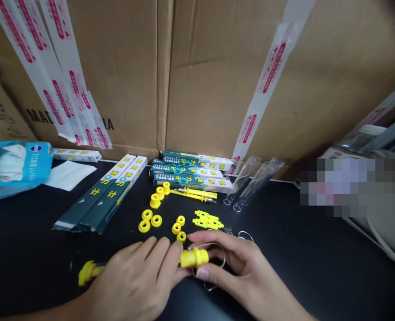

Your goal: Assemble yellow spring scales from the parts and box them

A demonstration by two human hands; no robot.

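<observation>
My left hand [140,278] is wrapped round a clear tube with yellow ends; one yellow cap [87,272] sticks out to the left. My right hand [240,272] pinches the other yellow end piece [194,257], where a metal wire ring [217,256] hangs. Both hands rest low on the black table [300,267], near its front edge. Just beyond my fingers lie several small yellow rings and caps [157,214] and flat yellow strips [207,220].
Several long dark green boxes [102,196] and stacked boxes [192,171] lie behind the parts, with clear tubes [250,180] to their right. A blue packet [13,167] and white paper [68,174] sit at left. Taped cardboard cartons [197,76] wall the back.
</observation>
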